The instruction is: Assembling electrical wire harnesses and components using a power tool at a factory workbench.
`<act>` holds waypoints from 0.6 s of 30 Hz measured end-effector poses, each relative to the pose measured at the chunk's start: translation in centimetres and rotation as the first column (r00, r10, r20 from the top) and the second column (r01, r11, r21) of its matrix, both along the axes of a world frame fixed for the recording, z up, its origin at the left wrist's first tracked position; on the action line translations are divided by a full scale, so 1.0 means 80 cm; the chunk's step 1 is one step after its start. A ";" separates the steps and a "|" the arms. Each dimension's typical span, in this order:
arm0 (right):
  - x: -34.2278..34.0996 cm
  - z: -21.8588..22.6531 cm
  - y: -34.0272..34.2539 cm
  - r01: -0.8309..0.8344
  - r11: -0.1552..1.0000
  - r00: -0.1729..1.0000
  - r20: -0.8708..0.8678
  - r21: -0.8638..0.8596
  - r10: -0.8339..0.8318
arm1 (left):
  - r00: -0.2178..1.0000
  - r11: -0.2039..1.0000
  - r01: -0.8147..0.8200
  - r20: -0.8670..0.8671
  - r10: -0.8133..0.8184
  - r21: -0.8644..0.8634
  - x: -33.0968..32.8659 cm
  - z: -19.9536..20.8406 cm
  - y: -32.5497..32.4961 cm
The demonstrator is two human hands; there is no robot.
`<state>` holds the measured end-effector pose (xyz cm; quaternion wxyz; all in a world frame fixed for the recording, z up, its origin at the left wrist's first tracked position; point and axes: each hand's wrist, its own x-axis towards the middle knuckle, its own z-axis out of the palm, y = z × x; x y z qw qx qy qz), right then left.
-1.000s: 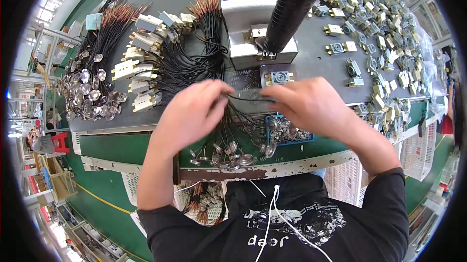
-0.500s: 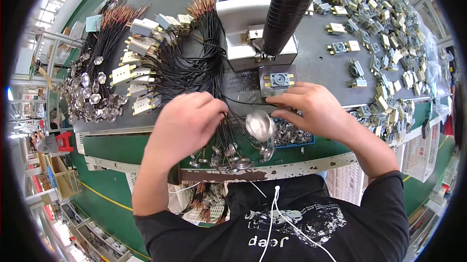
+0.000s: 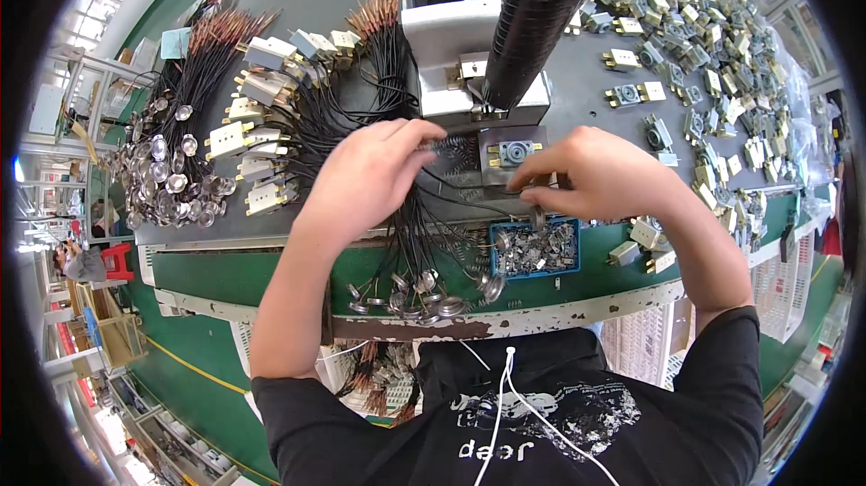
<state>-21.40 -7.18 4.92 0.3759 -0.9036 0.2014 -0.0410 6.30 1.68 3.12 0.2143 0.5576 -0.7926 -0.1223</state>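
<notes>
My left hand is over the black wires beside a patch of loose coil springs; its thumb and forefinger are apart, with nothing visible between them. My right hand is closed in a pinch on a small metal piece, mostly hidden by the fingers. Just beyond those fingertips a grey socket part with brass pins sits on the metal block below the press. Black wires with round metal caps hang toward the table's front edge.
A blue tray of small metal parts stands at the front. Many socket parts are heaped on the right. White plugs and more capped wires lie left. A thick black column rises at the press.
My left hand has moved right and up toward the springs. The shiny metal cap that hung between my hands is gone from there, and my right hand has shifted slightly right.
</notes>
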 end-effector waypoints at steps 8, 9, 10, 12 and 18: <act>-0.016 -0.035 0.041 0.290 0.949 0.939 0.228 -0.123 -0.257 | 0.998 0.996 -0.065 0.004 0.065 0.061 0.001 -0.014 -0.005; -0.024 -0.044 0.030 0.291 0.939 0.946 0.202 -0.184 -0.254 | 1.000 1.000 -0.021 0.012 0.021 0.019 0.003 -0.014 -0.007; -0.027 -0.044 0.027 0.291 0.939 0.946 0.203 -0.182 -0.254 | 1.000 1.000 0.016 0.026 -0.015 -0.024 0.006 -0.014 -0.008; -0.030 -0.040 0.024 0.162 0.956 0.987 0.053 -0.244 -0.154 | 1.000 0.999 0.020 0.016 -0.020 -0.031 0.006 -0.017 -0.007; -0.022 -0.035 0.050 0.226 0.885 0.971 0.170 -0.406 -0.170 | 0.979 0.987 0.078 -0.177 -0.103 -0.144 -0.025 -0.001 -0.010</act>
